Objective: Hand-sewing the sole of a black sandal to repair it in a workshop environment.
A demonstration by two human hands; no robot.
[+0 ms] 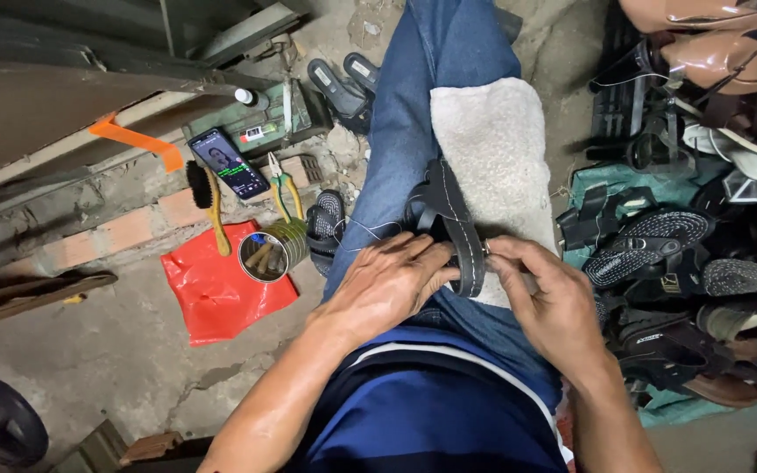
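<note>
The near end of the black sandal (449,223) is hidden under both hands; any tool between the fingers cannot be made out. The sandal lies on a pale cloth (492,140) over the thigh. The left hand (387,285) closes on its edge; the right hand (547,298) pinches its stitched rim. A thin thread (363,228) trails leftward.

lit phone screen (229,164) on bricks; red plastic bag (221,289) below.
</note>
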